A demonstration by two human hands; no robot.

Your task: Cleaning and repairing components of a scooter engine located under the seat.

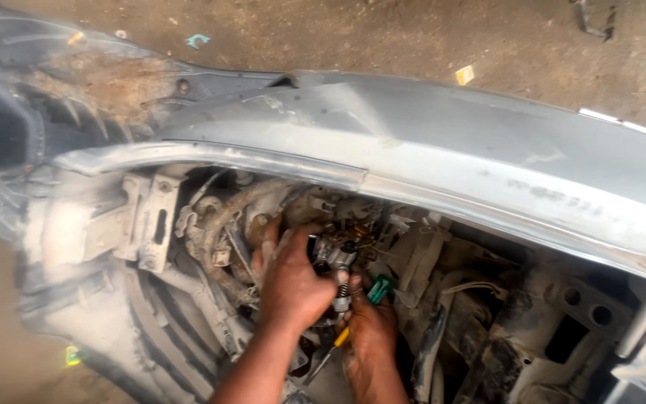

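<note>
Head cam looks down into the dusty inside of a grey curved plastic vehicle body panel [487, 150], lying on brown dirt ground [413, 37].

Left hand [289, 280] comes up from bottom centre, fingers curled and pressed against a small grimy metal fitting w/ a coil spring [340, 277]. It grips the fitting from the left; thumb side sits right at the top of the part. Fingers closed around it, not spread.

Right hand [371, 337] is just below and right of the left one, nearly touching it. It's wrapped around a screwdriver w/ a green and yellow handle [371, 299]; green end sticks out above the knuckles, yellow bit shows below by the palm. Tool runs diagonal, green end up-right. Shaft/tip hidden btwn the hands, so can't tell what it touches.

The fitting sits approx mid-frame, in the hollow under the panel's lower edge, among tangled wires, brackets and a pale corrugated hose [222, 224] that curves just left of the left hand. Spring hangs down from the fitting, btwn both hands.

Left of the hands: a dusty pale metal bracket w/ a slot [155, 221], bolted upright. Lower left: ribbed grey inner liner [151, 322]. Right side: dark plastic mount w/ round holes [581, 307], well apart from the hands.

Bits of litter on the ground, incl. a small yellow scrap [464, 74] near the top.
</note>
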